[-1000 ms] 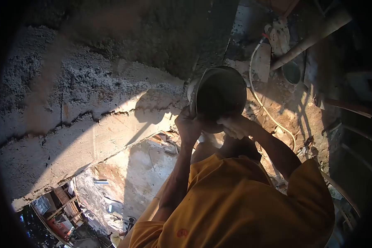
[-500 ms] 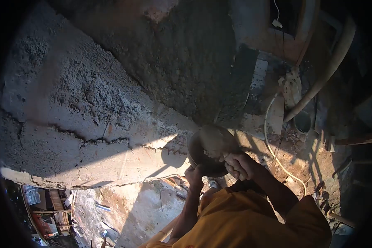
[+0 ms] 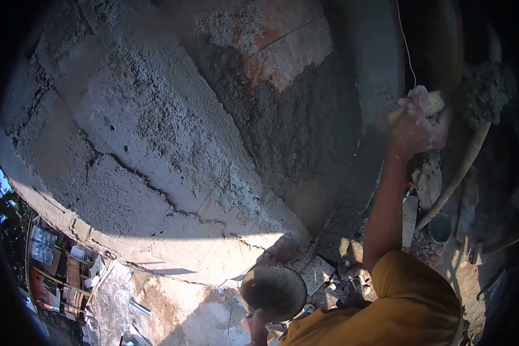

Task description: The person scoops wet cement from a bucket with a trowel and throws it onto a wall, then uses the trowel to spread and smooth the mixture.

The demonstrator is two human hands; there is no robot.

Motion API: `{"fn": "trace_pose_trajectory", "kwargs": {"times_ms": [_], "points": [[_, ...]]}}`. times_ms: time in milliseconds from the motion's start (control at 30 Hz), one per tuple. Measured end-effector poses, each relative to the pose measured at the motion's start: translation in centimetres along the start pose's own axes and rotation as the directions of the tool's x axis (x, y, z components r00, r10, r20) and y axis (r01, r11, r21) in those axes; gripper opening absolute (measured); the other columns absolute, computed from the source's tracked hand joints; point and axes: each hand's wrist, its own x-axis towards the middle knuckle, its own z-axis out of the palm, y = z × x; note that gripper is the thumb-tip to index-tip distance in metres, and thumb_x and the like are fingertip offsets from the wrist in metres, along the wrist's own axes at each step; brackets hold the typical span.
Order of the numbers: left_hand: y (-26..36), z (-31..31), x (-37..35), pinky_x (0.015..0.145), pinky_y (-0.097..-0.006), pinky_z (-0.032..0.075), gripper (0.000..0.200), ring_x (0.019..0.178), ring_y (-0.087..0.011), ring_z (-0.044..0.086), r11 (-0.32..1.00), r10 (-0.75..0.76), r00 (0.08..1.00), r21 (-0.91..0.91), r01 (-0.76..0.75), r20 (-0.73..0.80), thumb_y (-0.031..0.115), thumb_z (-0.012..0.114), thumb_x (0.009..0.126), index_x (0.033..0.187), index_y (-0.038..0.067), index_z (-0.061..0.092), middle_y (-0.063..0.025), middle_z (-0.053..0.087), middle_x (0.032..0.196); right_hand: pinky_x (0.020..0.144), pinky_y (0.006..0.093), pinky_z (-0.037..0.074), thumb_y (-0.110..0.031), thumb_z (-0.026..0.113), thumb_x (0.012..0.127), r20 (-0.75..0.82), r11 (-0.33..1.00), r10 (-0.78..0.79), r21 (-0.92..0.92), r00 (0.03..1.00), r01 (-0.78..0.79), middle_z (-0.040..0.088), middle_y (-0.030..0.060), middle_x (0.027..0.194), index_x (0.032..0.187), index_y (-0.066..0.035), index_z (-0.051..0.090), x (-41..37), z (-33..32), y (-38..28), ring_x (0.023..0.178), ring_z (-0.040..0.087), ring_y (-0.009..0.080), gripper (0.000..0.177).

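Observation:
Neither of my hands is in view. Below me a person in a yellow shirt [image 3: 386,305] stands against a rough, wet-plastered wall [image 3: 173,144]. One hand [image 3: 415,124] of theirs is raised high at the right, gripping a trowel handle with a lump of grey mortar [image 3: 484,92] on the blade. Their other hand [image 3: 256,326] holds a round metal pan [image 3: 274,291] of mortar low by the wall's bottom edge.
A long pale pipe [image 3: 458,176] leans at the right, with a small bucket [image 3: 440,228] near its foot. A thin wire [image 3: 406,46] hangs down the wall. Rubble lies around the person. Far below at the left are rooftops [image 3: 52,259] and sunlit ground [image 3: 179,311].
The person has brought the pan down from above their head into one low hand. The other arm has gone up with a loaded trowel. My view has swung up the wall.

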Motion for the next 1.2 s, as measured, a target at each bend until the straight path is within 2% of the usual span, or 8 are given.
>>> {"fn": "trace_pose_trajectory", "kwargs": {"times_ms": [200, 233, 333, 400, 500, 633, 933, 1200], "points": [[-3.9, -2.3, 0.6, 0.065, -0.0277, 0.055, 0.018, 0.067, -0.0141, 0.069, 0.979, -0.132, 0.956, -0.188, 0.084, -0.261, 0.013, 0.073, 0.088, 0.083, -0.003, 0.073, -0.0067, 0.074, 0.080, 0.061, 0.0429, 0.050, -0.018, 0.077, 0.085, -0.083, 0.974, -0.013, -0.227, 0.996, -0.006, 0.065, 0.0109, 0.071, 0.086, -0.004, 0.061, -10.4, 9.0, 0.6, 0.063, 0.067, 0.0287, 0.021], [-5.3, -4.3, 0.3, 0.063, -0.0280, 0.055, 0.017, 0.068, -0.0140, 0.069, 0.926, 0.314, 0.945, 0.191, -0.325, 0.089, 0.010, 0.070, 0.088, 0.094, -0.006, 0.072, -0.0080, 0.075, 0.085, 0.067, 0.0490, 0.052, -0.020, 0.076, 0.085, 0.237, 0.988, 0.150, -0.074, 0.960, -0.136, 0.065, 0.0137, 0.072, 0.092, -0.005, 0.063, -14.4, 10.6, 2.5, 0.066, 0.067, 0.0359, 0.021], [-1.9, -2.8, -0.7, 0.063, -0.0294, 0.055, 0.024, 0.070, -0.0148, 0.069, 0.951, 0.233, 0.971, 0.195, -0.239, 0.051, 0.007, 0.068, 0.085, 0.103, -0.009, 0.072, -0.0100, 0.075, 0.092, 0.075, 0.0507, 0.055, -0.026, 0.077, 0.082, 0.964, 0.969, -0.156, 0.107, 0.214, 0.222, 0.067, 0.0130, 0.081, 0.105, -0.006, 0.068, -21.5, -4.0, 7.0, 0.074, 0.066, 0.0377, 0.032], [-0.5, 2.8, 1.1, 0.066, -0.0322, 0.057, 0.032, 0.073, -0.0174, 0.069, 0.981, 0.022, 0.999, -0.191, -0.026, -0.026, 0.009, 0.068, 0.083, 0.105, -0.014, 0.072, -0.0107, 0.074, 0.094, 0.075, 0.0480, 0.055, -0.026, 0.075, 0.080, 0.956, 0.975, -0.153, 0.187, -0.251, 0.117, 0.068, 0.0093, 0.092, 0.103, -0.008, 0.068, -25.4, -18.9, 9.6, 0.086, 0.066, 0.0300, 0.030], [2.0, 5.9, 1.6, 0.065, -0.0306, 0.054, 0.030, 0.071, -0.0138, 0.068, 0.983, 0.030, 0.999, 0.184, -0.023, -0.031, 0.012, 0.071, 0.080, 0.097, -0.012, 0.077, -0.0088, 0.075, 0.083, 0.075, 0.0441, 0.056, -0.027, 0.071, 0.078, 0.421, 0.883, -0.205, 0.470, -0.883, 0.019, 0.068, 0.0039, 0.108, 0.100, -0.011, 0.069, -27.8, -37.4, 13.2, 0.104, 0.067, 0.0186, 0.027], [3.6, 11.2, 4.2, 0.065, -0.0380, 0.056, 0.029, 0.063, -0.0182, 0.070, 0.715, 0.021, 0.993, 0.693, -0.095, 0.114, 0.020, 0.072, 0.077, 0.092, -0.004, 0.079, -0.0157, 0.073, 0.067, 0.092, 0.0447, 0.054, -0.024, 0.055, 0.100, 0.652, 0.929, 0.088, 0.219, -0.753, 0.298, 0.069, 0.0155, 0.114, 0.118, -0.009, 0.067, -24.9, -37.7, 9.0, 0.109, 0.067, 0.0310, 0.027], [3.4, 22.9, 7.0, 0.069, -0.0339, 0.056, 0.022, 0.074, -0.0129, 0.069, 0.747, 0.096, 0.817, 0.501, -0.437, 0.569, 0.007, 0.070, 0.084, 0.103, -0.005, 0.072, -0.0182, 0.076, 0.080, 0.068, 0.0462, 0.057, -0.029, 0.064, 0.093, 0.608, 0.863, 0.504, -0.325, -0.613, 0.386, 0.067, 0.0118, 0.085, 0.095, -0.007, 0.066, -18.5, -35.5, 13.3, 0.078, 0.068, 0.0307, 0.022], [4.9, 26.2, 5.8, 0.079, -0.0263, 0.055, 0.044, 0.095, -0.0070, 0.067, 0.872, 0.018, 0.723, 0.343, -0.349, 0.690, -0.005, 0.068, 0.085, 0.128, -0.005, 0.072, -0.0093, 0.079, 0.111, 0.037, 0.0318, 0.037, -0.030, 0.062, 0.099, 0.027, 0.025, 0.538, -1.000, -0.843, -0.016, 0.051, 0.0019, 0.056, 0.077, -0.011, 0.060, -17.0, -39.0, 12.7, 0.040, 0.048, 0.0147, 0.029]]}}
